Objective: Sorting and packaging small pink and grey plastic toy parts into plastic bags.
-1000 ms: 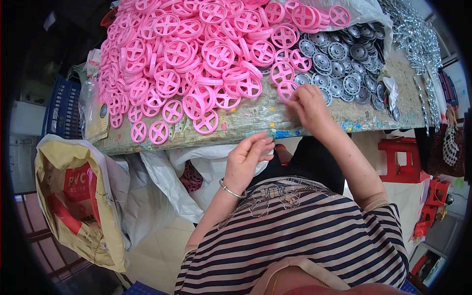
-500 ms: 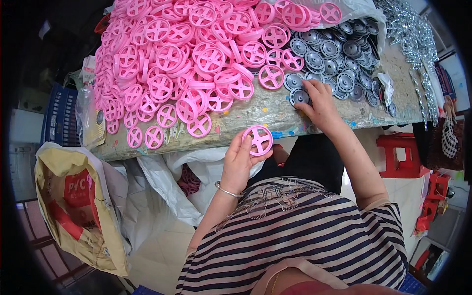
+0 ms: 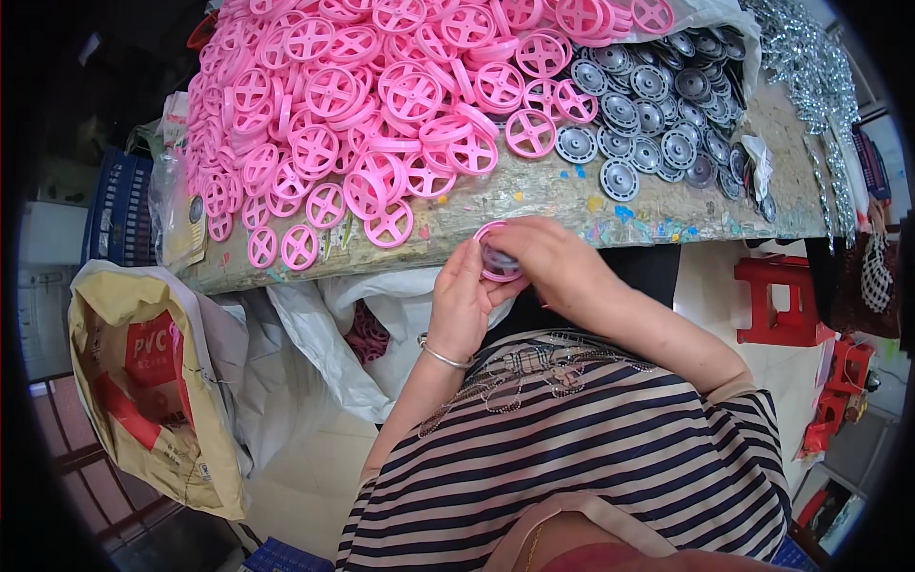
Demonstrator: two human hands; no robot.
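At the near edge of the table, my left hand (image 3: 459,303) is closed on the rim of a pink wheel (image 3: 484,231). My right hand (image 3: 555,265) presses a grey disc (image 3: 499,263) against the face of that wheel, its fingers covering much of both. How far the disc sits in the ring is hidden. A large heap of pink four-spoked wheels (image 3: 415,97) rises beyond my left hand. Grey round discs (image 3: 678,149) lie piled to its right, with one disc (image 3: 619,178) at the near side of the pile.
The worn table (image 3: 534,203) carries specks of paint. Below it at left stand an open yellow-lined sack (image 3: 224,481) and a white sack (image 3: 315,357). A red stool (image 3: 783,297) is at right, silver tinsel (image 3: 810,71) at far right, and a blue crate (image 3: 119,210) at left.
My right hand has come from the grey pile to my left hand, bringing a grey disc onto the pink wheel. My left hand stays nearly in place.
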